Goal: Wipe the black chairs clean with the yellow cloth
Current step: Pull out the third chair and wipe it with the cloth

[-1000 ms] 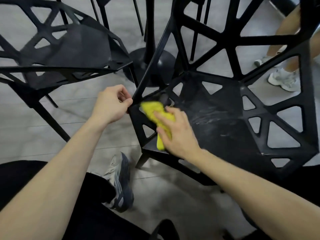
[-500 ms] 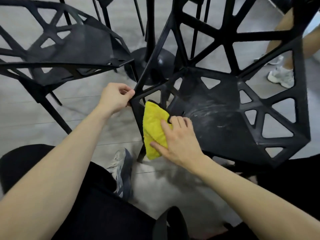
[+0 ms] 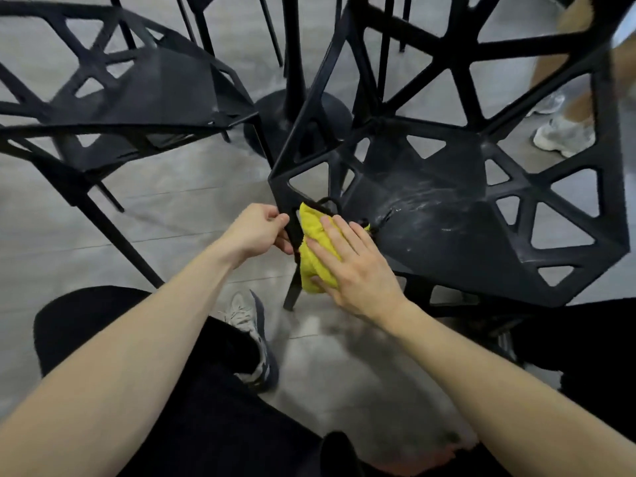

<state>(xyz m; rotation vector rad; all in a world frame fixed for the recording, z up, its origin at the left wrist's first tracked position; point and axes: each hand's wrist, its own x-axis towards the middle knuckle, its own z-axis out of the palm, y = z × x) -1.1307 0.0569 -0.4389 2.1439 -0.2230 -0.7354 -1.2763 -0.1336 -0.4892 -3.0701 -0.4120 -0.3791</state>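
The right hand's fingers (image 3: 339,235) lie straight and close together, pressing the yellow cloth (image 3: 315,246) flat against the front left corner of the near black chair (image 3: 464,242), with the thumb under the cloth's lower edge; the right hand (image 3: 354,266) covers the cloth's right half; the cloth hangs over the seat edge, beside the chair's front leg (image 3: 292,290). The left hand (image 3: 256,230) has its fingers curled round the thin black strut at that same corner, thumb and forefinger pinching it, just beside the cloth; both bare forearms reach in from the bottom of the view.

The seat shows pale smears and scratches right of the cloth; its back and sides are open triangular lattice. A second black chair (image 3: 144,94) stands to the left, well apart; a round black table base (image 3: 275,115) sits between the two on the grey floor (image 3: 172,208). The person's grey and navy shoe (image 3: 253,335) rests below the hands; another person's white shoe (image 3: 561,136) shows through the lattice at the right. No writing can be read anywhere.
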